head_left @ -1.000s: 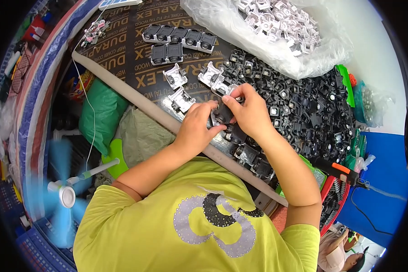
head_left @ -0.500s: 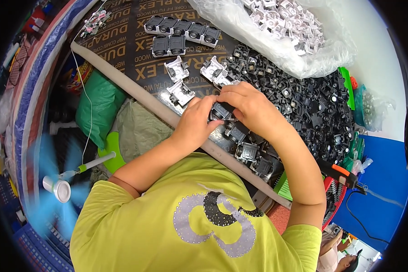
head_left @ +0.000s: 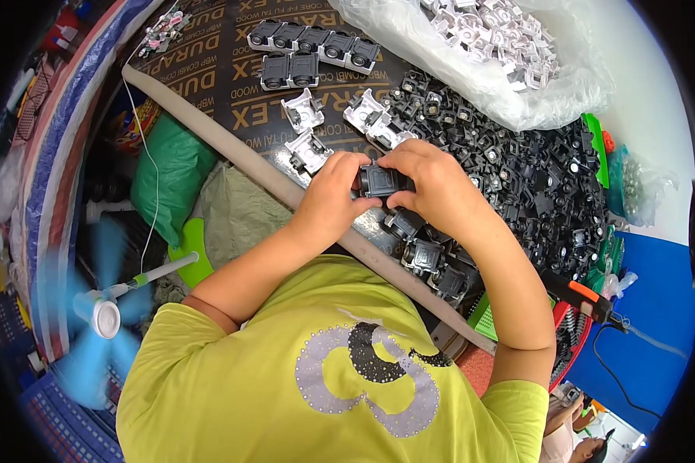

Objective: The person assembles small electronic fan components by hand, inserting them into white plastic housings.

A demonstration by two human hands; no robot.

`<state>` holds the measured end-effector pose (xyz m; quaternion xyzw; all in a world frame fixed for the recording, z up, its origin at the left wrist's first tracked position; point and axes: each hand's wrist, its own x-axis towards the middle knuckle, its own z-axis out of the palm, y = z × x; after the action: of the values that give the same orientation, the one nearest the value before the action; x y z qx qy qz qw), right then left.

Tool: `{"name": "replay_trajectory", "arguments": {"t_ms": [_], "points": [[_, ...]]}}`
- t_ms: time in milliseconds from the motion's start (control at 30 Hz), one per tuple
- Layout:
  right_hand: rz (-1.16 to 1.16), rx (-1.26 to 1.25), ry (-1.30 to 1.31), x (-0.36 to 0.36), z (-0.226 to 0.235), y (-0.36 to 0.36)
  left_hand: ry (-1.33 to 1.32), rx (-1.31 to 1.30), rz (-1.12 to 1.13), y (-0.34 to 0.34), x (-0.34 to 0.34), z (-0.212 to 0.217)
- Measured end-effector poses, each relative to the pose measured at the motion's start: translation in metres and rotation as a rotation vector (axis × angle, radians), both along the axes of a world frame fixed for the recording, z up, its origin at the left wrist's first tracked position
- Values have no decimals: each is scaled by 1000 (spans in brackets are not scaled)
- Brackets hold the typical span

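Between the fingertips of both hands is a dark boxy toy car part, its flat black face turned up. My left hand grips its left side, thumb at the near edge. On the right side, my right hand pinches it with fingers and thumb, hiding that end. Just beyond my hands lie silver-white toy car shells with black pieces in them. Closer to me, below my right hand, are several black and silver toy car parts along the table edge.
Joined black-and-white toy car parts stand in rows at the back. A heap of small black parts spreads to the right, beside a clear plastic bag of white shells. The table's pale edge runs diagonally; a blue fan spins at left.
The toy car part has been turned so its flat black face shows more fully. My right thumb has come round to its near side, and my fingers have shifted slightly.
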<state>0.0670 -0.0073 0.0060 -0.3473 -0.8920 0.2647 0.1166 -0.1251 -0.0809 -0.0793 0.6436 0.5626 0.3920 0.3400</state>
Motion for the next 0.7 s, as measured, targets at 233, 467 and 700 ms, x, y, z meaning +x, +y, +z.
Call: {"name": "replay_trajectory", "arguments": {"t_ms": [233, 467, 700], "points": [[-60, -103, 53, 2, -4, 2, 21, 11, 13, 1, 1, -4], [-35, -12, 20, 1, -5, -1, -6, 6, 16, 3, 0, -4], [-13, 14, -47, 0, -12, -5, 20, 40, 6, 1, 2, -1]]}}
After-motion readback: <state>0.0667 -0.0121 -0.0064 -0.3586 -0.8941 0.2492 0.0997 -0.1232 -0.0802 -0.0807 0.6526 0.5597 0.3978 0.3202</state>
